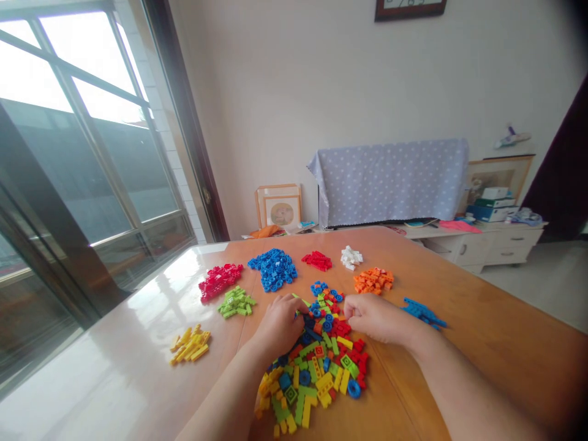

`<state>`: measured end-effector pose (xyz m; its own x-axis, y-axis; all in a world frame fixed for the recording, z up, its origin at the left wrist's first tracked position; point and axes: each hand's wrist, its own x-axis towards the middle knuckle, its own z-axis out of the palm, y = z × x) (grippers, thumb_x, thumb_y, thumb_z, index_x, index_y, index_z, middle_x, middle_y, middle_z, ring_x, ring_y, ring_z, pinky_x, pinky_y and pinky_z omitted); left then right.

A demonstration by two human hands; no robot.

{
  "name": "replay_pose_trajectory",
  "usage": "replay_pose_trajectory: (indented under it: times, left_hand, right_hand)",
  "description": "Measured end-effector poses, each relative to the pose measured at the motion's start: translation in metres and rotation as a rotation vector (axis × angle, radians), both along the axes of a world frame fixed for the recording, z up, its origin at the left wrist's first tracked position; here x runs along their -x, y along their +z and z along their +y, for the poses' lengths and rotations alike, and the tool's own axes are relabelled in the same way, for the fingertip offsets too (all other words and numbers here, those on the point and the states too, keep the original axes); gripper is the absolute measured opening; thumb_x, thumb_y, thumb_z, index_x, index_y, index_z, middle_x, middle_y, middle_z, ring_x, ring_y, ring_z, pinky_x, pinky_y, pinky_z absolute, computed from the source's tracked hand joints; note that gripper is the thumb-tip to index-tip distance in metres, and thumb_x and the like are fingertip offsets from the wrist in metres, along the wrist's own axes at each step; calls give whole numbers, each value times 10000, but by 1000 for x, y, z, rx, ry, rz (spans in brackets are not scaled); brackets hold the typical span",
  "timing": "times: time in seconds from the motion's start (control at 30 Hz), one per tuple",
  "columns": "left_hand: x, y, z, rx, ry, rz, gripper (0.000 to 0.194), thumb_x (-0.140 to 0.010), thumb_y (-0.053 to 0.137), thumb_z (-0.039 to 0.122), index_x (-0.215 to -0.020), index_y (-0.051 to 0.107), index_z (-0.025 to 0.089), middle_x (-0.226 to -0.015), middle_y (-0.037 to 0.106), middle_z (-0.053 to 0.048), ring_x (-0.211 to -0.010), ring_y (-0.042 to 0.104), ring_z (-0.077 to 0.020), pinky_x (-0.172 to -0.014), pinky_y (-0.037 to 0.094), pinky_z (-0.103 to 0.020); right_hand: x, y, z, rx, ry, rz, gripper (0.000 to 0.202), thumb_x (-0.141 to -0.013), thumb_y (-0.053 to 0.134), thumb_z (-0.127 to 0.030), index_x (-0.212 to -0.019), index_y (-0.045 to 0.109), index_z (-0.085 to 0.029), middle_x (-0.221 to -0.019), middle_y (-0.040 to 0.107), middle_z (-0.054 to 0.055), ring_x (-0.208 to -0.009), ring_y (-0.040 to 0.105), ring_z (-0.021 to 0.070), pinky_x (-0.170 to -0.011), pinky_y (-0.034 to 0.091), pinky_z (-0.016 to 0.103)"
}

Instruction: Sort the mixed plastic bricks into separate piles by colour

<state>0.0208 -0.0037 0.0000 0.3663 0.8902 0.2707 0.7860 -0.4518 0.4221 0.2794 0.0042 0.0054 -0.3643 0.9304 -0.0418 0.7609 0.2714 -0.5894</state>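
A mixed pile of plastic building bricks (321, 373) in yellow, green, red, blue and orange lies in front of me on the table. At its far left side is my left hand (281, 321), fingers curled in a pinch with a light green brick (301, 299) showing at the fingertips. My right hand (370, 315) is at the pile's far right edge beside some red bricks (340, 328). Its fingers are bent closed, and whatever they may hold is hidden. Blue round pieces (327, 323) lie between the two hands.
Around the mixed pile are single-colour heaps: yellow (191, 345), light green (236, 302), crimson (220, 282), blue (274, 269), red (316, 261), white (351, 258), orange (373, 280) and long blue bricks (422, 313). The wooden table (500, 355) extends right. A cloth-covered screen (390, 184) stands behind.
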Motion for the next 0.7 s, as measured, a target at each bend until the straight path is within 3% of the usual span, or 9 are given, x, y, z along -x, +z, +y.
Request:
replay_pose_trajectory:
  times: [0.23,0.47,0.7]
  left_hand:
    - [0,-1,-2,5,-60,12,229,-755,572,160,-928,687,254,-990,647,-21,-979,560,-211,-860,448,-308]
    - [3,-2,-1,-9,-30,38,224,-771,590,189,-965,688,242,-1027,635,-52,-1042,542,-237,-915,442,-338]
    - [4,3,-1,-11,8,22,197,-792,572,173,-938,692,229,-1008,641,-65,-1027,556,-242,-893,446,-340]
  right_hand:
    - [10,1,-9,150,211,-3,225,-740,558,-155,-929,673,-193,-734,623,-26,-635,509,102,-515,291,184]
    - [9,6,-8,51,76,-42,146,-730,570,-164,-844,660,-182,-740,622,-16,-664,518,110,-541,299,192]
    - [4,7,-12,126,170,-98,102,-688,600,-149,-769,649,-187,-656,613,-34,-597,496,103,-498,258,206]
